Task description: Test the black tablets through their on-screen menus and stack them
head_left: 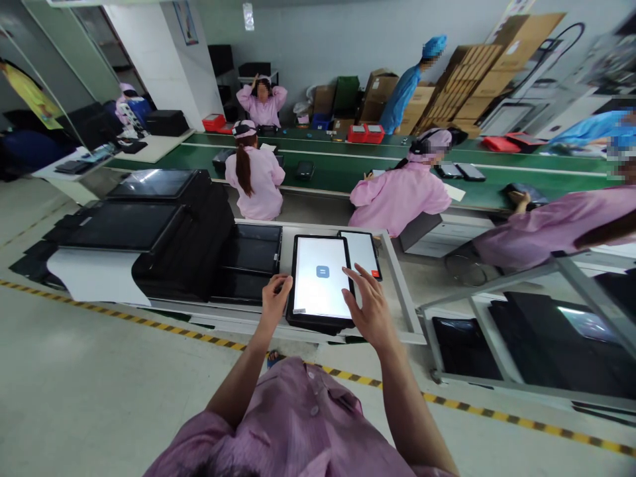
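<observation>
A tablet with a lit white screen and a blue-grey square icon lies on top of other dark devices. My left hand is beside its left edge, fingers curled and thumb drawn in; whether anything is between them is hidden. Over the tablet's right edge, my right hand is open, its fingers spread and fingertips at or just above the screen's side. Behind the right fingers lies a second tablet, also lit white, with a red patch at its lower corner.
Black devices lie left of the tablet on the pale cart, beside tall dark stacks. Another cart with dark panels stands right. Ahead, people in pink sit along a green bench. Striped tape crosses the floor.
</observation>
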The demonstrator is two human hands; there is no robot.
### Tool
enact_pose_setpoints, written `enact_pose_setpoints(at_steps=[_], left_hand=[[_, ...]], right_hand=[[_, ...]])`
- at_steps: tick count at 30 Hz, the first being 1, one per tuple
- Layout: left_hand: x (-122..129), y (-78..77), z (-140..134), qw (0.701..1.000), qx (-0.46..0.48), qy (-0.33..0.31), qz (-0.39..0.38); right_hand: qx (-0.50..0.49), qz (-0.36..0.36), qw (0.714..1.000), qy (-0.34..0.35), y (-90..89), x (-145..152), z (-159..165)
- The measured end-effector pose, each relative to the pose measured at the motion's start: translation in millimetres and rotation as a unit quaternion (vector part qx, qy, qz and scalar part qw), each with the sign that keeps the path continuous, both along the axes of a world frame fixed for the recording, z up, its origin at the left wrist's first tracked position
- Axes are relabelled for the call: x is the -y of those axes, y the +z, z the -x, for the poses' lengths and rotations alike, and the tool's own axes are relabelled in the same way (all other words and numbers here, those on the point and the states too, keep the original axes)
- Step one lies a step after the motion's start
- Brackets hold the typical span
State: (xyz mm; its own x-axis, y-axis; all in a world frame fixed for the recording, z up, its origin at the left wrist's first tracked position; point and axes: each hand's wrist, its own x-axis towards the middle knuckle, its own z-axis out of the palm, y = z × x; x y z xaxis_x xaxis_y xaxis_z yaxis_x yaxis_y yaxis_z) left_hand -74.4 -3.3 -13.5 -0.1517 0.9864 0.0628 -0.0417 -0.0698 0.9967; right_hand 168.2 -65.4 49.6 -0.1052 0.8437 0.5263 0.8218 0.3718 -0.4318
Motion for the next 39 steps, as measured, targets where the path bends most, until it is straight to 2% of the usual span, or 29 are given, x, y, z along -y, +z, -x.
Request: enact_pose_setpoints(at_steps=[5,11,20,26,32,39], left_hand=[[-1,-1.1,0,1.000,-0.006,0.003,-0.001],[-3,-3.2,0,1.000,-0.002,0.005,0.001],[-3,-10.8,1,1.000,-0.009,-0.001,-0.013],[-2,-13.0,1,1.000,-0.011,0.002,-0.015],[-2,-13.3,3,1.000,-0.014,-0.007,-0.022],[-2,-5.3,4,1.000,-0.014,-0.007,-0.023]], right_hand=[[-0.020,-0.002,1.000,-0.018,4.4,-11,-2],[-0.022,0.001,1.000,-0.012,3.9,-27,-2],[-0.043,-0.008,0.999,0.001,8.5,-35,1],[-0.001,0.007,0.998,0.070,5.2,-41,-3],[-0.022,-0.035,0.999,0.013,5.8,-40,-8],[0.006,-0.005,0.997,0.080,8.7,-48,-7]])
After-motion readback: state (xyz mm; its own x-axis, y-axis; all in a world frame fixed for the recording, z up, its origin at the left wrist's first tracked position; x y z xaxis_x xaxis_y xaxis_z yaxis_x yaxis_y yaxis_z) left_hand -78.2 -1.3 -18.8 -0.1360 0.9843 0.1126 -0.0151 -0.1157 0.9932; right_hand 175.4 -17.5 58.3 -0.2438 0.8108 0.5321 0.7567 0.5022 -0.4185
